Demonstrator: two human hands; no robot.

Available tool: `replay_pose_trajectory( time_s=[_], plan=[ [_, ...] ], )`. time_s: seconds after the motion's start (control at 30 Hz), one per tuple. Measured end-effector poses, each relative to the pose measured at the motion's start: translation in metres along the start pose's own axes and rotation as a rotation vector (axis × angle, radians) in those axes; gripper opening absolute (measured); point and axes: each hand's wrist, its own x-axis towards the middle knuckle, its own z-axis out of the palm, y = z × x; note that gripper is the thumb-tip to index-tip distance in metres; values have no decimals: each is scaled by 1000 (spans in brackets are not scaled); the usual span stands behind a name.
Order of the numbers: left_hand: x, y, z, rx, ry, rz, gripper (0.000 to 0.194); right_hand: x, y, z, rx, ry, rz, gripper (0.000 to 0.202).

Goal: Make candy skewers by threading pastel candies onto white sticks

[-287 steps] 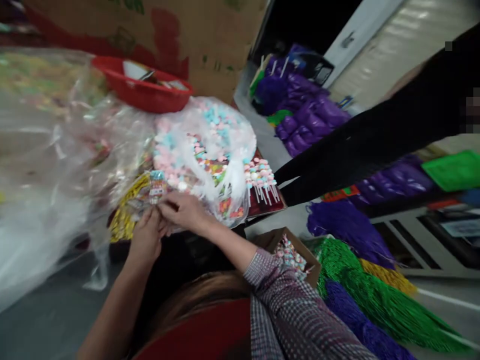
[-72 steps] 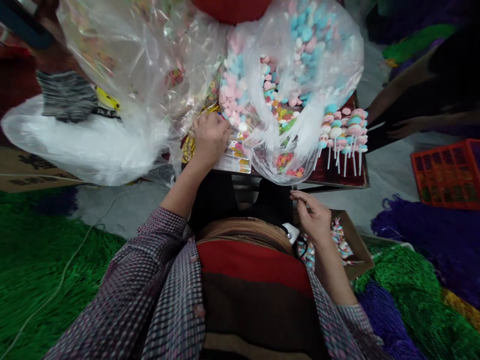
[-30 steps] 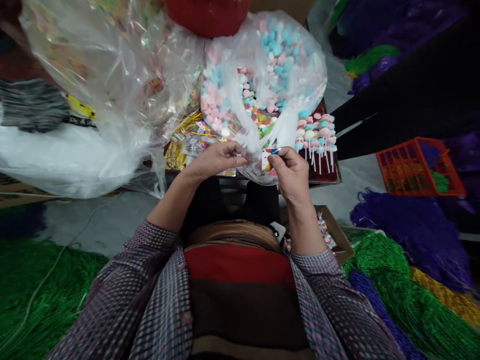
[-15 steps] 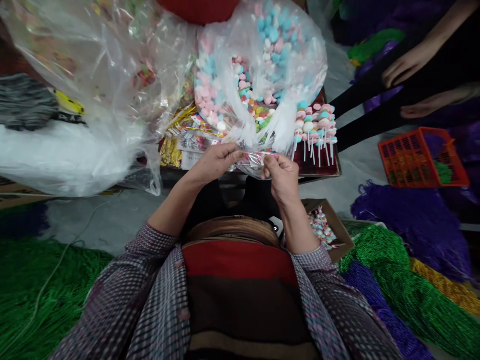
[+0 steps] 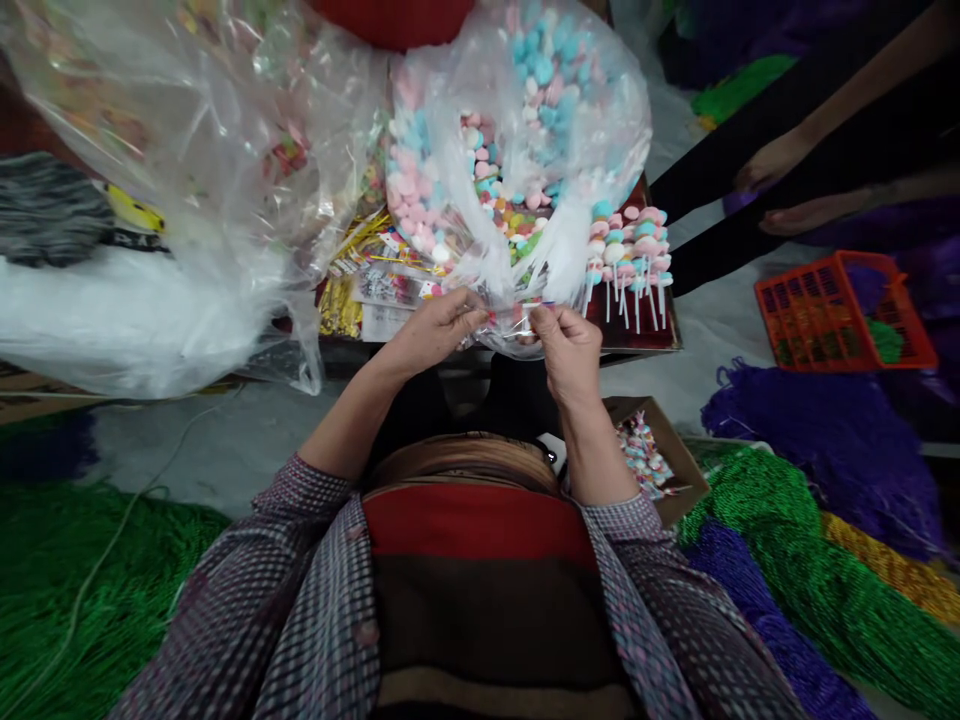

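Note:
At the table's near edge my left hand [image 5: 442,325] and my right hand [image 5: 568,345] face each other, both with thumb and fingers pinched. Between them they hold a small clear plastic wrapper [image 5: 508,322] with bits of pink and red print on it; what is inside, if anything, I cannot make out. Just beyond is a large open plastic bag [image 5: 574,245] of pink, blue and white candies [image 5: 544,65]. To the right of it lie several marshmallow skewers [image 5: 630,240] on white sticks. Gold twist ties [image 5: 341,310] and flat printed packets [image 5: 386,285] lie beyond my left hand.
Big clear bags [image 5: 225,150] cover the table's left side. By my right elbow a cardboard box [image 5: 679,455] holds wrapped sweets. An orange basket [image 5: 814,310] and bundles of green [image 5: 780,530] and purple cord [image 5: 832,450] lie on the floor; another person's hands [image 5: 776,160] show at the right.
My hands have stayed almost in place, and the wrapper between them has shifted slightly. The other person's hands at the right have moved a little left and down.

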Motion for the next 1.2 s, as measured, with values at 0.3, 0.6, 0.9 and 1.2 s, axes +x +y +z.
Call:
replay_pose_trajectory(
  time_s=[0.3, 0.6, 0.9, 1.2],
  plan=[
    [3, -2, 5, 7, -25, 37, 35, -1, 2, 0, 58, 31, -2, 27],
    [8, -11, 11, 194, 112, 163, 39, -4, -14, 4, -166, 82, -119, 59],
    [8, -18, 20, -167, 299, 27, 29, 36, -15, -55, -424, 144, -137, 46],
    [15, -22, 22, -774, 480, -87, 43, 118, -12, -120, -1270, 204, 209, 39]
  ],
)
